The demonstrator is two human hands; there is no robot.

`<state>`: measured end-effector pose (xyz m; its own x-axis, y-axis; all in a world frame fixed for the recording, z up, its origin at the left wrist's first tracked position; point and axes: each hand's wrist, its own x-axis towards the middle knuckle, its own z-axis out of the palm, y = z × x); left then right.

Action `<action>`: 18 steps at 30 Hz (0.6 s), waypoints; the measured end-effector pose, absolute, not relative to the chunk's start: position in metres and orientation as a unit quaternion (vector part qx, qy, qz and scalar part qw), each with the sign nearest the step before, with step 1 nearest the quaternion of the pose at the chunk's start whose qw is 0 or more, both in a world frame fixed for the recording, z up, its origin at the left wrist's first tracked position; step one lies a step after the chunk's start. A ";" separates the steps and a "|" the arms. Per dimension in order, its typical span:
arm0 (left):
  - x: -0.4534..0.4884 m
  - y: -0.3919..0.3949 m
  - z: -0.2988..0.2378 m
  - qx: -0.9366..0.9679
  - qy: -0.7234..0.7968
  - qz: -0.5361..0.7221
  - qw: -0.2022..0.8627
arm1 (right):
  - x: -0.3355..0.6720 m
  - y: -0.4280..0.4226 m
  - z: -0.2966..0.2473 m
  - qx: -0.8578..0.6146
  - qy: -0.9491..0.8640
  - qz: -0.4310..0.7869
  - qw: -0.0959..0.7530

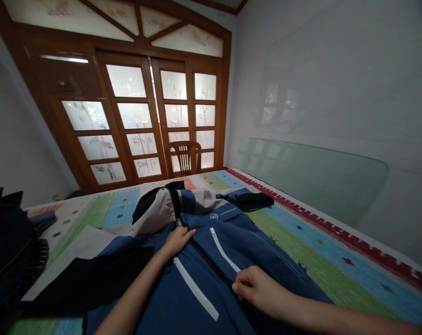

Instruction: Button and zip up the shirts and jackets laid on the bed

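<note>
A blue, white and black jacket [200,260] lies front side up, with its collar away from me. A black zipper [211,260] runs down its middle, between two white zippered pockets. My left hand [178,242] is closed on the jacket front beside the zipper, just below the collar; its fingertips are partly hidden. Lower down, my right hand [251,288] pinches the black zipper between thumb and bent fingers. Whether it has the pull tab or the zipper edge cannot be made out.
The jacket is spread on a table with a colourful striped cloth [315,242]. Dark bags or clothing [9,251] are piled at the left edge. A wooden chair [186,156] stands beyond the table, before wooden glazed doors [134,116]. A glass panel [312,172] leans along the right wall.
</note>
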<state>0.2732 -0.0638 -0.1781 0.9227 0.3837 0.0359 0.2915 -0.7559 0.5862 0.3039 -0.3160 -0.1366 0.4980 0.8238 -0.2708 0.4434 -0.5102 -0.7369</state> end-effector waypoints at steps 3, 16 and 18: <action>0.273 -0.064 -0.177 0.936 0.179 0.076 0.292 | 0.302 -0.326 -0.140 -0.812 -0.391 0.313 0.299; 0.269 -0.069 -0.174 0.945 0.175 0.073 0.265 | 0.283 -0.381 -0.145 -0.837 -0.379 0.295 0.262; 0.270 -0.069 -0.175 0.944 0.174 0.073 0.270 | 0.280 -0.390 -0.146 -0.839 -0.365 0.287 0.284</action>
<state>0.2697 -0.0692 -0.1753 0.9286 0.3684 0.0436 0.2898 -0.7937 0.5348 0.2796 -0.3900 -0.1462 0.5692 0.7749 -0.2748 0.4494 -0.5731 -0.6853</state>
